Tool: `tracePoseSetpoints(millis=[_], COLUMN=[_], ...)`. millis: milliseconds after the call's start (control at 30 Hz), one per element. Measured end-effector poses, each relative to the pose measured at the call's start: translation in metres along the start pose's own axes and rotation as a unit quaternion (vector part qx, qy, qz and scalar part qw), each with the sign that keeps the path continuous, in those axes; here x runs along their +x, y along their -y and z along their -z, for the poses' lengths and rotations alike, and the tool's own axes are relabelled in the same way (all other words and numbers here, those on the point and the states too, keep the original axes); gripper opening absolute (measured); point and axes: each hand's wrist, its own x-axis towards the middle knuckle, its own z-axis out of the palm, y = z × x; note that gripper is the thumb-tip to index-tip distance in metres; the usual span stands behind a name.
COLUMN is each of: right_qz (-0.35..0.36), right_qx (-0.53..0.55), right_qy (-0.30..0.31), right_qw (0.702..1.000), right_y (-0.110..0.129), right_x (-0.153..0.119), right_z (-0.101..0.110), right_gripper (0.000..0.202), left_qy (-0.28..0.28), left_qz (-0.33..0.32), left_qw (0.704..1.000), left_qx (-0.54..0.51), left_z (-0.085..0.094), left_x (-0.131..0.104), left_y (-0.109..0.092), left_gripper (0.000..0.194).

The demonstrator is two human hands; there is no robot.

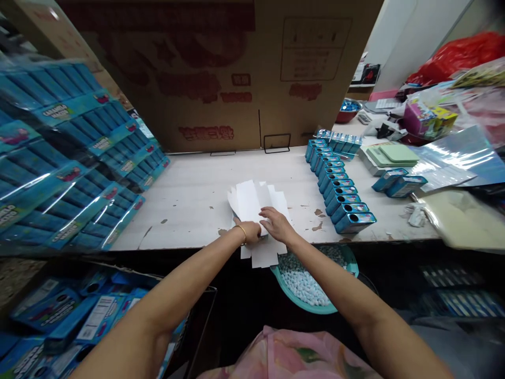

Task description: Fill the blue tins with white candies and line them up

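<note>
White die-cut cardboard pieces (249, 199) lie fanned out at the front middle of the table, with part hanging over its edge. My left hand (249, 230), with a gold bracelet at the wrist, is closed on the white cardboard near the table edge. Just to its right, my right hand (276, 223) rests on or hovers over the same cardboard, its fingers apart. A row of small blue boxes (342, 200) with dark round holes stands on the table to the right of my hands.
Packed blue boxes (79, 152) are stacked at the left. A large brown carton (221, 79) stands behind the table (189, 184). Below the edge sits a teal basin (311, 302) of pale pellets. More blue boxes (51, 310) fill a carton lower left. Green cards (398, 153) lie right.
</note>
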Motion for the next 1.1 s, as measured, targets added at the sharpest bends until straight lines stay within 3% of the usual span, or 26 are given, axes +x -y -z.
tracePoseSetpoints(millis=[67, 100, 167, 233, 267, 300, 333, 400, 500, 600, 700, 833, 933, 1100], right_qz=[0.002, -0.01, -0.065, -0.158, -0.21, -0.256, -0.293, -0.327, -0.305, -0.204, -0.089, -0.047, -0.068, -0.168], right_qx=[-0.035, -0.059, -0.111, -0.159, -0.174, -0.183, -0.185, -0.177, -0.163, -0.18, -0.228, -0.25, -0.228, -0.143], right_qy=[-0.012, -0.024, -0.047, -0.042, -0.019, 0.013, 0.048, 0.108, 0.125, 0.128, 0.171, 0.211, 0.204, 0.169], right_qw=[0.999, 0.998, 0.991, 0.974, 0.962, 0.949, 0.937, 0.922, 0.93, 0.954, 0.954, 0.944, 0.95, 0.961], right_y=[0.003, 0.003, -0.001, -0.007, -0.011, -0.015, -0.019, -0.025, -0.027, -0.022, -0.015, -0.011, -0.011, -0.012], right_x=[0.009, 0.018, 0.042, 0.071, 0.085, 0.097, 0.107, 0.117, 0.106, 0.081, 0.061, 0.058, 0.065, 0.081], right_z=[0.015, 0.022, 0.032, 0.033, 0.03, 0.026, 0.021, 0.01, -0.005, -0.014, -0.02, -0.023, -0.024, -0.024], right_gripper=[0.023, 0.025, 0.029, 0.036, 0.04, 0.042, 0.042, 0.03, 0.025, 0.037, 0.036, 0.027, 0.023, 0.022], left_qy=[0.038, 0.026, -0.102, -0.298, -0.365, -0.391, -0.38, -0.303, -0.229, -0.231, -0.237, -0.182, -0.168, -0.196], left_qz=[-0.009, -0.016, -0.031, -0.011, 0.015, 0.052, 0.089, 0.137, 0.131, 0.071, -0.013, -0.028, -0.022, 0.034], left_qw=[0.999, 0.999, 0.994, 0.952, 0.927, 0.911, 0.904, 0.9, 0.893, 0.905, 0.931, 0.954, 0.956, 0.942], left_qx=[-0.007, -0.011, -0.036, -0.064, -0.085, -0.123, -0.174, -0.283, -0.364, -0.352, -0.278, -0.237, -0.241, -0.272], left_z=[-0.001, 0.0, 0.006, 0.017, 0.024, 0.031, 0.037, 0.044, 0.035, 0.015, 0.002, 0.003, 0.009, 0.017], left_x=[-0.018, -0.026, -0.034, -0.028, -0.02, -0.008, 0.006, 0.033, 0.056, 0.052, 0.037, 0.03, 0.035, 0.047], left_y=[0.007, 0.014, 0.03, 0.051, 0.061, 0.071, 0.079, 0.09, 0.098, 0.103, 0.108, 0.106, 0.099, 0.098], left_gripper=[0.014, 0.02, 0.032, 0.037, 0.039, 0.042, 0.045, 0.044, 0.04, 0.048, 0.051, 0.045, 0.026, 0.026])
